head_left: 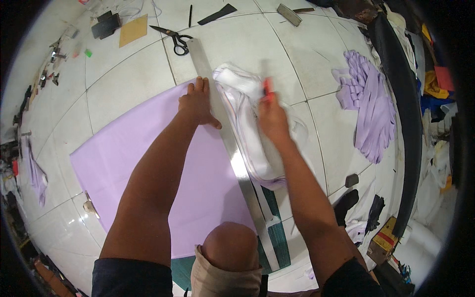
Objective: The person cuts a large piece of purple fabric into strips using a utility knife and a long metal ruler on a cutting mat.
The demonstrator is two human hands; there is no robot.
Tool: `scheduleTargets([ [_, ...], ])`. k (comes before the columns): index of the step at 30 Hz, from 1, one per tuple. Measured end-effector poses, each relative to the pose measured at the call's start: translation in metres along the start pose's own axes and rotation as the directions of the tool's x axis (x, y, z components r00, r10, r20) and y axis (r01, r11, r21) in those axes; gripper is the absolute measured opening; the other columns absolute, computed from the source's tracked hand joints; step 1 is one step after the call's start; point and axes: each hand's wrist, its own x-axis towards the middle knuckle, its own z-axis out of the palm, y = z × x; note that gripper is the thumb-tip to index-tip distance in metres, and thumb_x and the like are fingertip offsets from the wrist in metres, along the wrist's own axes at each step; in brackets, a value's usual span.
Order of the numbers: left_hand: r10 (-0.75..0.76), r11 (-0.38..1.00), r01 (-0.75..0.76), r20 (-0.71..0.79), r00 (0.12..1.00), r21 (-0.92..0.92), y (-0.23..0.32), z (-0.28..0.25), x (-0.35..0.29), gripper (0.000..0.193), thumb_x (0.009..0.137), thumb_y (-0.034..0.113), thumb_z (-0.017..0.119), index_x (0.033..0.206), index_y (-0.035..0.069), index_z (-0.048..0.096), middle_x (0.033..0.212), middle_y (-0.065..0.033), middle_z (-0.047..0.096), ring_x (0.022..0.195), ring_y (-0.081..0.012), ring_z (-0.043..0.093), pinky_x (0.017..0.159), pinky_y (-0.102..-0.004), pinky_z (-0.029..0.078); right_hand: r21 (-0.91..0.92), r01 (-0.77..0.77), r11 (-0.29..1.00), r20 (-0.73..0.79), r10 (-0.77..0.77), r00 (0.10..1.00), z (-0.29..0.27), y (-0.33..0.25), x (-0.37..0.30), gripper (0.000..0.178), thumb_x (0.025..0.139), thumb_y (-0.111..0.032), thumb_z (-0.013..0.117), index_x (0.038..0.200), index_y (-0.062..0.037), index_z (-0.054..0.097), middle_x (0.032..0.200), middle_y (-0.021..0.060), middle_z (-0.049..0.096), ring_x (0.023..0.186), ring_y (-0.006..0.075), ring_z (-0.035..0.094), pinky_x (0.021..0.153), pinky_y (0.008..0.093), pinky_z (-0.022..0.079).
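Note:
Lilac fabric [148, 163] lies flat over a green cutting mat [277, 242], with a long metal ruler [225, 121] along its right edge. My left hand [198, 103] presses down where the ruler meets the cloth, its fingers pointing away and the thumb spread across the ruler. To the right of the ruler, my right hand [273, 119] is closed around a red-handled tool [267, 89], raised above a heap of white, lilac-edged fabric [245, 116]. Motion smears this tool, so its tip is unclear. One bent knee [230, 246] rests at the cloth's near edge.
Black-handled scissors [174, 38] lie by the ruler's far end. A bundle of lilac strips [366, 106] sits on the tiled floor [316, 143] at right, beside a long black padded piece [398, 123]. A metal clip [90, 205] is at the cloth's left edge.

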Motion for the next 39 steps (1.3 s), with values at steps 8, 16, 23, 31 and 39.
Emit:
scheduleTargets([
  [8,0.02,0.997,-0.016,-0.049,0.999,0.073,0.004,0.009,0.014,0.13,0.062,0.045,0.092,0.156,-0.002,0.015,0.16,-0.0218,0.027,0.139,-0.0409,0.041,0.1,-0.0475,0.055,-0.072,0.093,0.993,0.222,-0.075,0.972,0.066,-0.07,0.005,0.032,0.096,-0.019,0.052,0.116,0.0045,0.043,0.093,0.0311,0.069,0.09,0.0473,0.069,0.083,0.0558,0.054],
  [16,-0.002,0.996,0.007,-0.051,0.999,0.093,-0.003,0.011,0.01,0.134,0.061,0.052,0.092,0.157,-0.002,0.015,0.16,-0.022,0.027,0.14,-0.0424,0.04,0.103,-0.048,0.054,-0.16,0.092,0.983,0.266,-0.047,0.963,0.066,-0.085,0.012,0.03,0.094,-0.017,0.054,0.115,0.0045,0.048,0.101,0.029,0.07,0.098,0.0444,0.07,0.086,0.0519,0.055],
  [23,0.006,0.998,-0.008,0.029,1.0,0.058,0.01,-0.008,0.008,0.15,0.049,0.058,0.095,0.158,-0.003,0.011,0.161,-0.0235,0.024,0.142,-0.0439,0.036,0.107,-0.0498,0.05,-0.216,0.129,0.968,0.327,-0.053,0.944,0.049,-0.069,0.005,0.028,0.097,-0.016,0.049,0.117,0.0043,0.049,0.103,0.0281,0.07,0.097,0.0457,0.069,0.086,0.052,0.055],
  [31,0.014,0.999,-0.014,-0.011,1.0,0.036,0.007,0.0,0.008,0.153,0.044,0.057,0.097,0.157,-0.003,0.012,0.161,-0.0234,0.023,0.141,-0.0443,0.037,0.107,-0.0516,0.05,-0.275,-0.063,0.96,0.455,0.187,0.871,0.015,-0.014,-0.109,0.031,0.098,-0.017,0.046,0.122,0.0025,0.044,0.102,0.0307,0.069,0.097,0.049,0.067,0.086,0.0581,0.051],
  [39,-0.028,0.997,0.026,0.027,0.999,0.073,0.013,-0.004,0.009,0.153,0.045,0.06,0.095,0.16,0.001,0.01,0.164,-0.0142,0.021,0.147,-0.0346,0.033,0.104,-0.0468,0.053,-0.43,-0.246,0.868,0.569,0.473,0.673,-0.041,0.028,-0.226,0.035,0.098,-0.024,0.051,0.121,0.0005,0.042,0.098,0.0318,0.068,0.095,0.0502,0.066,0.086,0.0585,0.05],
])
